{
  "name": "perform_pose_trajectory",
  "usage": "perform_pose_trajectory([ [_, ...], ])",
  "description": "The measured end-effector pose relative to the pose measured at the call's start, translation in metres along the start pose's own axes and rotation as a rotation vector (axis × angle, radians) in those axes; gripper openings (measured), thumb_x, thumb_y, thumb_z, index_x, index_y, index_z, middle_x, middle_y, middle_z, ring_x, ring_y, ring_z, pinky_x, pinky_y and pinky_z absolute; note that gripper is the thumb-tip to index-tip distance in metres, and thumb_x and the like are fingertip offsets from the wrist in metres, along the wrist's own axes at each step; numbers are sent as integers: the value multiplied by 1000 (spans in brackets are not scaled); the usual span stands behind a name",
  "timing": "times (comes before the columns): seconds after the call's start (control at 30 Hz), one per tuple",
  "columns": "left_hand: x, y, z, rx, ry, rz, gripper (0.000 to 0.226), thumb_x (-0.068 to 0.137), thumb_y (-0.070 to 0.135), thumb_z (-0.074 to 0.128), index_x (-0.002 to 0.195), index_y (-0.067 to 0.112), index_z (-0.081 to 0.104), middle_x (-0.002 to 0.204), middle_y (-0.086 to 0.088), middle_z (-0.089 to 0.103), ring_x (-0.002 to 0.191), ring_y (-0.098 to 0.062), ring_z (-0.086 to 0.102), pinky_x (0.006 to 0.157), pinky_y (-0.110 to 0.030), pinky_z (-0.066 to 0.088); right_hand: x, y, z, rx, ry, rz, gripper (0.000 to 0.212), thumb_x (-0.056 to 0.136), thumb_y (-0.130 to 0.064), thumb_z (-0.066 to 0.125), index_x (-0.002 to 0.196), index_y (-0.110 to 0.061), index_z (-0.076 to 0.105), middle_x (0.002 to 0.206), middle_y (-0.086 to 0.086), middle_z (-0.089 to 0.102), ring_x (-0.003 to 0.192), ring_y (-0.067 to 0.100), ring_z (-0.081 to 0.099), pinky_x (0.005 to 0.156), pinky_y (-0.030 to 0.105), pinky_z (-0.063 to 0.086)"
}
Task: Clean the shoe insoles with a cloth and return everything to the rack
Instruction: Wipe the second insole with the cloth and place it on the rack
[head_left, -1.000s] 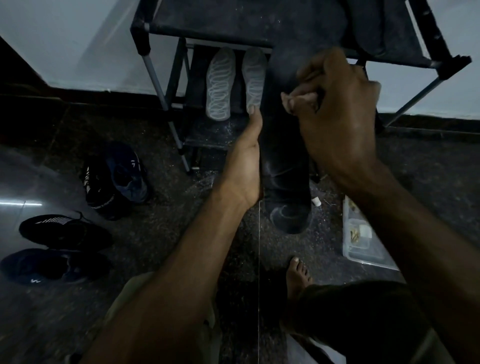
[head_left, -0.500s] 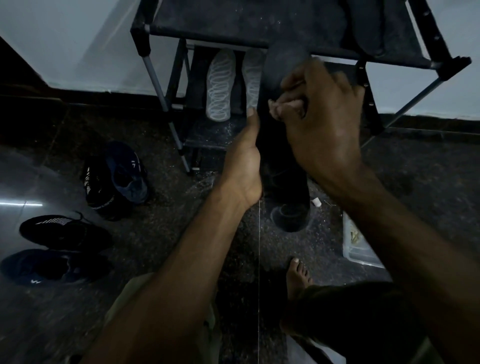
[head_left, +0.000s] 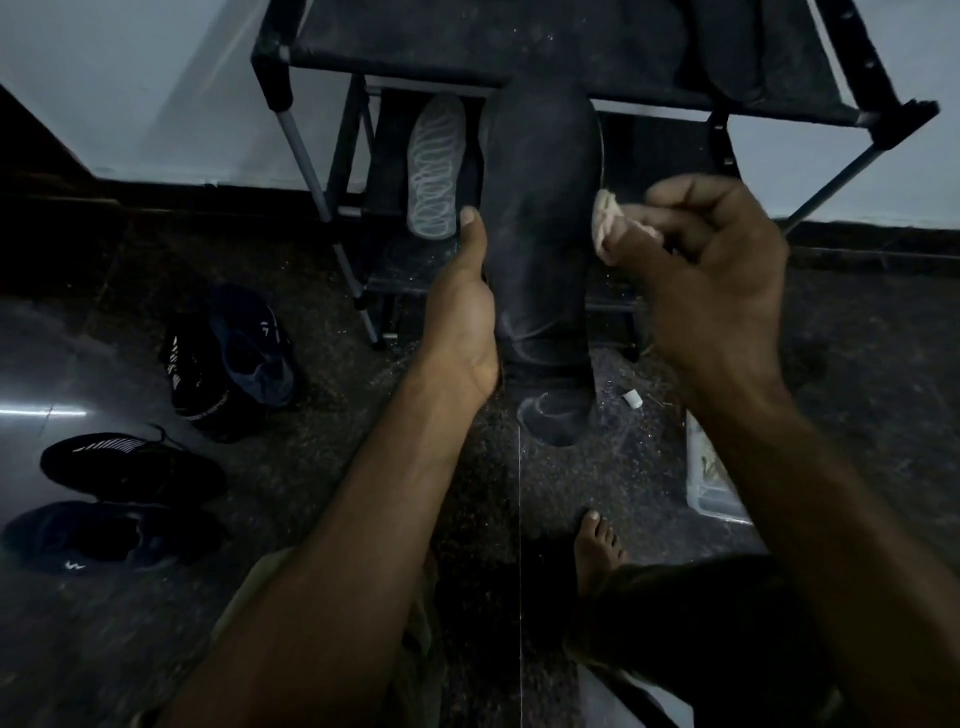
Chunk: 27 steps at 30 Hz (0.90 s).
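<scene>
Gripping dark insole (head_left: 540, 218): left hand (head_left: 467, 322) | right hand (head_left: 711, 275) fingers pinching cloth (head_left: 610, 223) | rack (head_left: 519, 52) on speckled floor (head_left: 311, 493)

The dark speckled floor (head_left: 156, 649) carries the rack (head_left: 291, 119), four shoes (head_left: 228, 358) at left (two pairs, one shoe leaning on its mate), a clear box (head_left: 711, 488) at right and a small white scrap (head_left: 632, 399). On the rack's lower shelf (head_left: 415, 265) lies a pale insole (head_left: 435, 166).
</scene>
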<state>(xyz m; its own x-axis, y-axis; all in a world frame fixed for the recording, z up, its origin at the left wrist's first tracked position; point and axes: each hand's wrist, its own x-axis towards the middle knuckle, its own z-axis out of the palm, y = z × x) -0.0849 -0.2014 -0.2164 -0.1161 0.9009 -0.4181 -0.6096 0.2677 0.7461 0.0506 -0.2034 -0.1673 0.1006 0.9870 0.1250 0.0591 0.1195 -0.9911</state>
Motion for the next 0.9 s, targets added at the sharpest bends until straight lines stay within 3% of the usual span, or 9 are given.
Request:
perform_pose_trajectory([
  [0.23,-1,-1,0,-33,-54,-18,58,101,53,35,120,7,64,115,-16,70,110,-29,66,105,-47,46,-13,18,6,-78,-94,32,27,79,-2,77,99,-7,59,87,4,73,85,14,72,79,28,58],
  [0.43,-9,-6,8,-200,-358,-53,61,103,51,25,123,5,59,119,-17,63,114,-28,59,111,-45,38,1,13,7,-46,19,4,27,80,-2,77,100,-2,59,86,7,73,82,15,72,74,22,56],
  [0.53,-8,-8,6,-206,-408,-87,66,103,49,24,106,1,69,104,-16,69,102,-25,64,100,-38,47,1,14,12,-54,-21,5,25,80,-2,77,97,-5,59,85,5,73,81,11,71,74,19,54],
  [0.67,-7,-10,2,-167,-383,-111,75,102,56,24,88,3,76,89,-14,72,90,-22,69,97,-38,46,-11,18,16,-213,-94,-66,24,80,-7,78,97,-10,61,88,-1,73,86,6,71,79,24,57],
  [0.77,-5,-11,1,-152,-349,-95,63,101,53,33,106,4,73,104,-17,69,101,-27,66,102,-44,45,-17,18,11,-386,-122,-175,22,82,-15,77,96,-18,62,90,-9,70,89,4,68,79,28,57],
  [0.83,-6,-11,4,-164,-343,-97,58,100,47,41,130,-1,56,115,-22,63,109,-33,61,105,-48,43,-14,15,6,-501,-104,-251,21,82,-21,77,96,-22,63,88,-17,67,91,6,66,79,32,56],
  [0.9,-7,-12,5,-140,-316,-87,55,102,42,42,136,-1,49,117,-20,63,109,-32,61,101,-46,47,-2,12,1,-519,-63,-300,19,83,-21,76,97,-18,64,87,-16,67,87,1,66,75,29,57],
])
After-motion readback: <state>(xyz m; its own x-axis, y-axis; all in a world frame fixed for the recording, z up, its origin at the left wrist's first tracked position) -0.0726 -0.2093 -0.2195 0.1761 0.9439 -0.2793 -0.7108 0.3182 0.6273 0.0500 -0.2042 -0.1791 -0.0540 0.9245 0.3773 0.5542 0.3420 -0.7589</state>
